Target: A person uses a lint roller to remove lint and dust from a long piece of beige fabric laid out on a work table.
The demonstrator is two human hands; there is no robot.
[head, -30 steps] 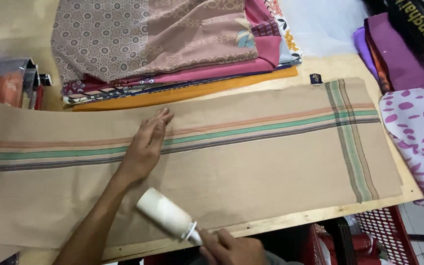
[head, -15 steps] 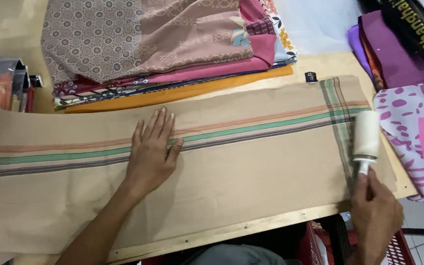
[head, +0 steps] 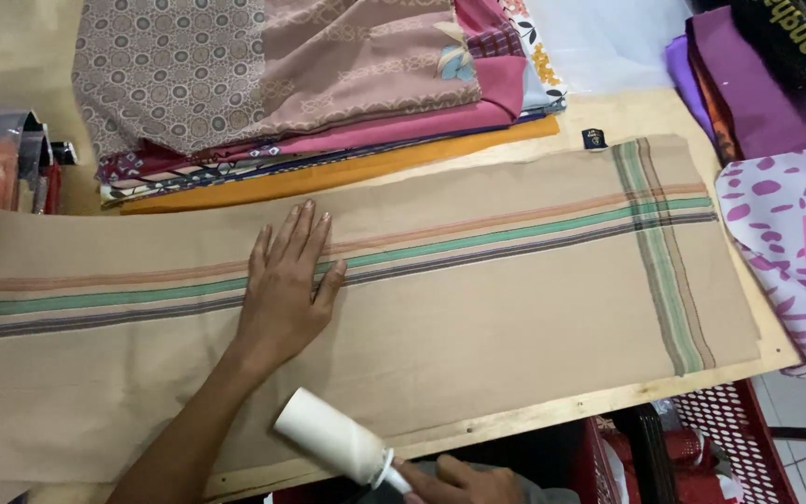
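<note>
Lying along the wooden table (head: 627, 117) from its left edge: one beige striped cloth (head: 478, 317), spread flat, green and brown bands running lengthwise, a crossing band near its right end. Far left edge: blurred containers (head: 2, 168). Back edge: stack of folded patterned fabrics (head: 282, 84). Left hand (head: 282, 289): open, fingers spread, palm flat on the cloth's stripes. Front edge: white lint roller (head: 333, 439), resting tilted on the cloth; right hand (head: 454, 481) closed around its handle. Right edge: purple and pink printed fabrics (head: 785, 233). Below the front right corner: red basket (head: 739, 439).
</note>
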